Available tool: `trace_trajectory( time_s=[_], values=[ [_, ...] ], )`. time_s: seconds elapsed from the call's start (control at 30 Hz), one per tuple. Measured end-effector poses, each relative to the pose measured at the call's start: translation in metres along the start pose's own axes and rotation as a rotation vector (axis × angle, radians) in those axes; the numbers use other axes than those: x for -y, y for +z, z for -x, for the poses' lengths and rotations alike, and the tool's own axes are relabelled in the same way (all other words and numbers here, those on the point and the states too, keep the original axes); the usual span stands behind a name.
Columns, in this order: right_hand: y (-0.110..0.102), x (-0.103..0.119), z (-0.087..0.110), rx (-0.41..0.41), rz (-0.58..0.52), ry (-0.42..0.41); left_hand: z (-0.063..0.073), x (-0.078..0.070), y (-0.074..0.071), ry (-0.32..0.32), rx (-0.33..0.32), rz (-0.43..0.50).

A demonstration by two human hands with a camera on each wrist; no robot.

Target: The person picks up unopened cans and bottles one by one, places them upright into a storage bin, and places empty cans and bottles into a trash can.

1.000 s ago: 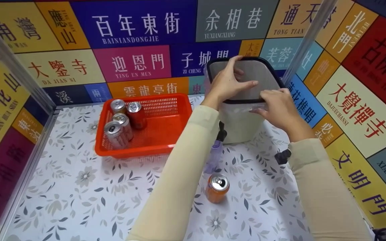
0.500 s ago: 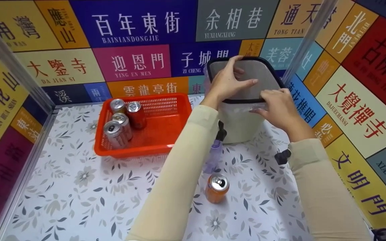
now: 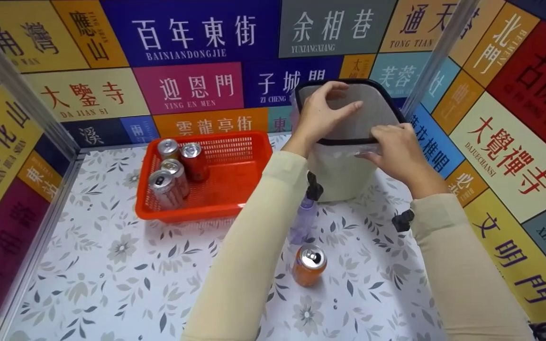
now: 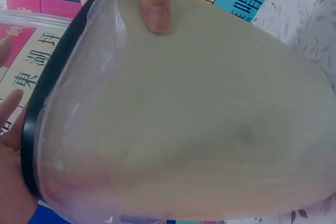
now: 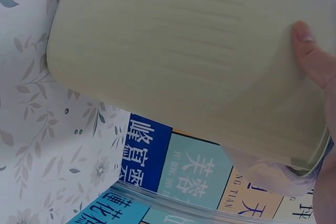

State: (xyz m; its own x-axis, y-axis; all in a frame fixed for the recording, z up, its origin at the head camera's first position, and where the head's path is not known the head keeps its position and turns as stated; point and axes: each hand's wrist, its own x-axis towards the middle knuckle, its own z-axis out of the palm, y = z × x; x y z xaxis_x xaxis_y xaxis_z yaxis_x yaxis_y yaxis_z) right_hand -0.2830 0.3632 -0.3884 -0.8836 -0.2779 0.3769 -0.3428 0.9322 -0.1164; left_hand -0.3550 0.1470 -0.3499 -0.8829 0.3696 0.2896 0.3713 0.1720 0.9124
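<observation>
A pale trash bin (image 3: 341, 173) with a black rim stands at the back right. Clear, faintly purple bag film (image 4: 107, 40) is draped over the outside of its rim. My left hand (image 3: 323, 111) lies at the left side of the rim, thumb and fingers spread apart over the mouth. At the front right corner, my right hand (image 3: 396, 149) grips the bin's edge: the fingers go over the rim while the thumb (image 5: 310, 51) presses the outer wall. Below my left wrist, a translucent purple object (image 3: 304, 222) is partly covered by the sleeve.
An orange drink can (image 3: 309, 265), opened, stands upright on the flowered tabletop (image 3: 126, 284) in front of the bin. To the left is a red plastic basket (image 3: 197, 216), where several cans (image 3: 165, 189) are grouped at the left end. Sign-covered walls (image 3: 197, 28) enclose the back and sides.
The left thumb has risen slightly, and that hand's fingers have shifted a little at the rim. My right hand keeps the same grip; the view has shifted slightly.
</observation>
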Motion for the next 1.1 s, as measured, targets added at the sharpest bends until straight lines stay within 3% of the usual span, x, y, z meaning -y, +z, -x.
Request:
trace_trajectory(
  time_s=[0.27, 0.5, 0.67, 0.8, 1.1],
  values=[
    [-0.005, -0.001, -0.006, -0.014, -0.018, 0.009, 0.015, -0.007, -0.018, 0.071, 0.002, 0.059],
    [-0.003, -0.001, -0.003, -0.006, -0.025, 0.006, 0.044, 0.011, -0.036, 0.168, -0.014, 0.085],
    [-0.002, -0.002, -0.003, -0.007, -0.038, 0.010, 0.074, 0.018, -0.046, 0.209, -0.027, 0.165],
    [-0.001, -0.002, -0.003, -0.002, -0.041, 0.009, 0.105, 0.022, -0.053, 0.235, -0.020, 0.203],
    [0.000, -0.001, -0.001, 0.004, -0.034, 0.003, 0.186, 0.047, -0.051, 0.259, 0.078, 0.200]
  ],
)
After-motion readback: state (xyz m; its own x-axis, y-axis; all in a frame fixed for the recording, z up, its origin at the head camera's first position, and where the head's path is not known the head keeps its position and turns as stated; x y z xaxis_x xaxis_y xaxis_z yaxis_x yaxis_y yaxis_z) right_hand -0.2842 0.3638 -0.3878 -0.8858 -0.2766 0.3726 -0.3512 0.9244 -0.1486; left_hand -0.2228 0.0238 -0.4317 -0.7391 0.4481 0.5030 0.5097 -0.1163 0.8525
